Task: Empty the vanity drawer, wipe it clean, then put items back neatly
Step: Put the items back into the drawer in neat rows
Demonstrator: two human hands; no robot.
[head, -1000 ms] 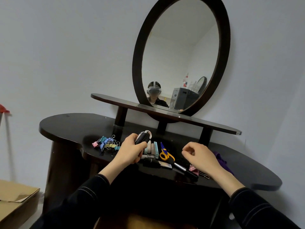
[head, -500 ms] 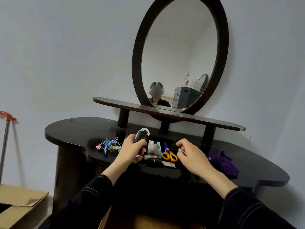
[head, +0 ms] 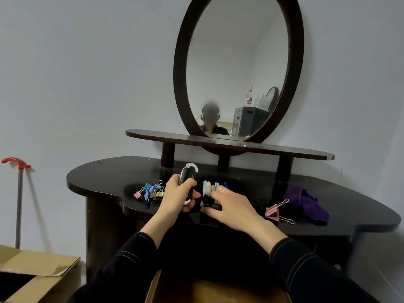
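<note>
My left hand (head: 177, 194) is shut on a black tool with a white ring end (head: 188, 176), held upright over the dark vanity top (head: 105, 178). My right hand (head: 229, 204) lies palm down, fingers spread, over a row of small pastel items (head: 207, 189) and a small black piece (head: 206, 200); the scissors are mostly hidden beneath it. A heap of coloured binder clips (head: 150, 190) lies left of my left hand. One pink binder clip (head: 274, 212) sits to the right, beside a purple cloth (head: 306, 203). The open wooden drawer (head: 196, 289) shows at the bottom.
An oval mirror (head: 238, 66) stands on a raised shelf (head: 284, 149) behind the items. A cardboard box (head: 37, 274) sits on the floor at lower left, with a red-handled pole (head: 18, 193) leaning on the wall.
My right hand has moved left and flattened over the pastel items and scissors. The pink binder clip now lies alone on the top to the right. The left hand has stayed on the black tool.
</note>
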